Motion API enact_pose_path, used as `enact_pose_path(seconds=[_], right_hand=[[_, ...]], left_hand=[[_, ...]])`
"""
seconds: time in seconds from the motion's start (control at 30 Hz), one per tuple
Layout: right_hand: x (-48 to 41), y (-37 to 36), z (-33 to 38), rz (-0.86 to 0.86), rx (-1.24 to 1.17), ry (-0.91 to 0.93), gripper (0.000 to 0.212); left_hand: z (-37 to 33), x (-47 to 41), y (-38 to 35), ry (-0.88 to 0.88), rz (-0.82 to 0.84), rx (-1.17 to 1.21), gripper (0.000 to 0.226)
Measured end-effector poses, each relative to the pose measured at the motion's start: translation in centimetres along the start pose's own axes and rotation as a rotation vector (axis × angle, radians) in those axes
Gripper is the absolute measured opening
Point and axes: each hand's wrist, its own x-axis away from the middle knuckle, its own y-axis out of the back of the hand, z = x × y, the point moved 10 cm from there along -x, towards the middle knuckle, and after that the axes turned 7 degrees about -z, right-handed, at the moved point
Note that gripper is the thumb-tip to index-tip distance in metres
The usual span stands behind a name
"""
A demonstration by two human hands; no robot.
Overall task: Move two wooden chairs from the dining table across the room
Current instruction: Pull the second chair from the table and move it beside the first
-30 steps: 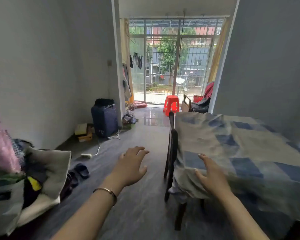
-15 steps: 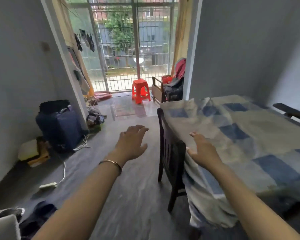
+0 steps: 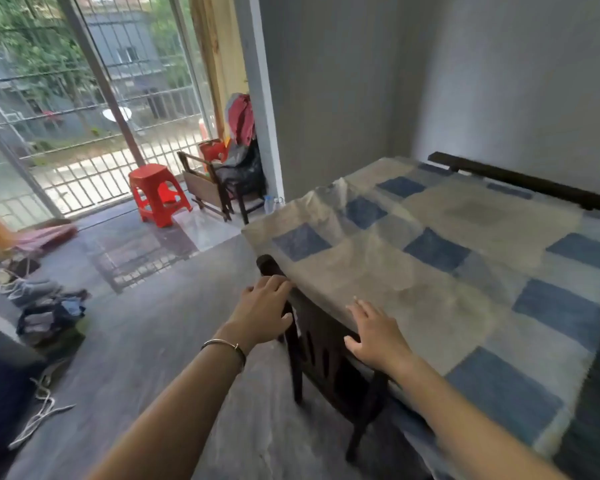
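- both hands have moved forward since half a second ago: the left hand [image 3: 264,311], then hovering over the floor, now rests on the chair [image 3: 321,344]; the right hand [image 3: 374,336] has gone further over the table's near edge.
- chair: dark wood, pushed in against the near side of the table [image 3: 465,271], its back upright, its top rail along the table edge, seat hidden under the cloth.
- left grip: fingers [image 3: 274,284] curled over the top rail near its far end, thumb on the near side of the rail; it looks like a loose hold on the chair, not fully closed.
- right grip: open, fingers spread, palm down, just above the checked blue and beige cloth [image 3: 430,251] and beside the rail; whether it touches the cloth i cannot tell.
- a thin bracelet [image 3: 224,344] sits on the left wrist.
- a second dark chair [image 3: 520,178] shows only its top rail at the far side of the table, against the wall.
- a red stool [image 3: 158,192] stands well apart by the barred window, near a folded wooden frame piled with bags.
- clothes lie on the floor [image 3: 146,341] at left.
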Motion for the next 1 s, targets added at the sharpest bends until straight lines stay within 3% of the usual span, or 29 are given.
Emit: enact_pose_path(seconds=[0.23,0.37,0.5,0.67,1.0], right_hand=[[-4.1,-5.6,-0.8,0.113,0.164,-0.185,0.077],[-4.9,-7.1,-1.5,0.153,0.161,-0.375,0.083],[-4.0,-7.6,-1.8,0.157,0.197,-0.529,0.060],[-2.7,-7.7,-2.0,0.132,0.183,-0.675,0.030],[-2.8,-6.7,-0.8,0.128,0.267,-0.712,0.028]], left_hand=[[3.3,-10.0,-7.5,-0.263,0.177,0.035,0.073],[2.5,-13.5,-11.9,-0.534,0.267,-0.019,0.077],[2.4,-13.1,-15.5,-0.725,0.426,-0.152,0.081],[2.8,-13.5,-17.0,-0.795,0.397,-0.119,0.047],[2.6,-13.5,-16.5,-0.847,0.307,-0.069,0.024]])
